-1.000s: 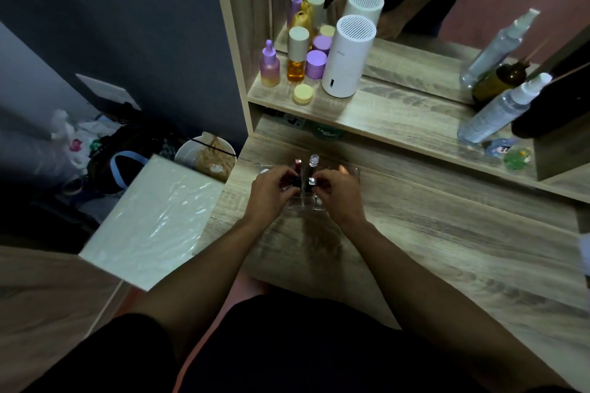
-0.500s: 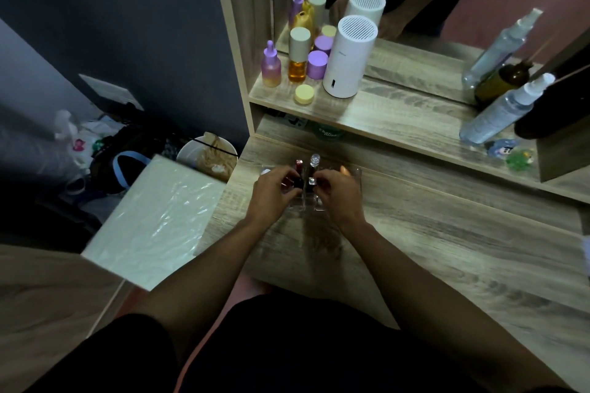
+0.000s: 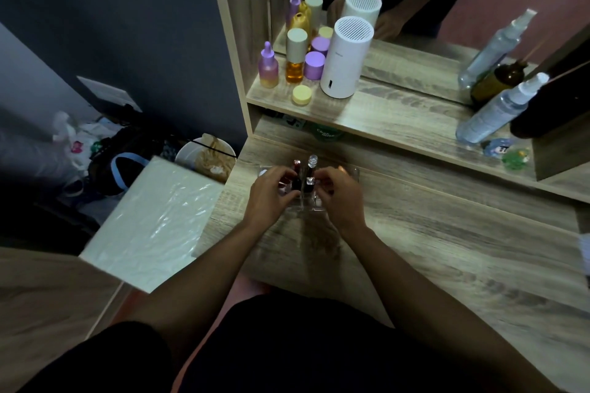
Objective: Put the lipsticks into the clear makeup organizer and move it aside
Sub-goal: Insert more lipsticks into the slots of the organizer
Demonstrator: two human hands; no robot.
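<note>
Head view: clear makeup organizer sits on wooden worktop, near its 12 o'clock edge. Lipsticks stand upright inside. Left hand grips the organizer's 9 o'clock side; right hand grips its 3 o'clock side. Fingertip contact partly hidden.

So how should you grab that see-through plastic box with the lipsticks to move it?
Probably by the two short end walls of the clear plastic makeup organizer, one hand from each side. It is wide and low, and upright lipsticks fill the top, so grabbing from above could knock them.
</note>
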